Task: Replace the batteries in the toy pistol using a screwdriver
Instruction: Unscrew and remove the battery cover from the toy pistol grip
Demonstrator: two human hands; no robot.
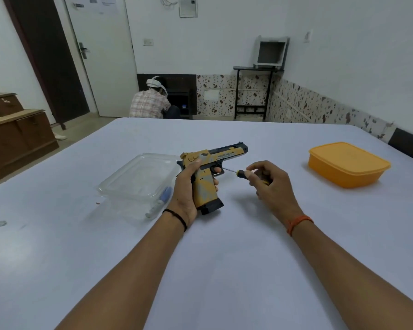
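1. Toy pistol (206, 177): yellow and grey with a black slide top and black magazine base, held above the white table (224, 270) near its middle. Barrel points away and to the right; grip points down toward the camera.
2. Left hand (188, 186): fingers and thumb wrapped round the pistol's grip, clamped on it. Black band on the wrist.
3. Screwdriver (241, 173): black and yellow handle, thin metal shaft. Tip sits at the pistol's trigger-guard area (exact contact point too small to make out).
4. Right hand (270, 181): fingers curled round the screwdriver handle, pinching it. Orange band on the wrist.
5. Clear plastic container (134, 184): on the table just left of the left hand, with something bluish-white inside near its front corner.
6. Orange lidded box (348, 164): on the table, well apart to the right.
7. Background: a person in a checked shirt (150, 103) crouches beyond the table's far edge, near a white door (100, 55).
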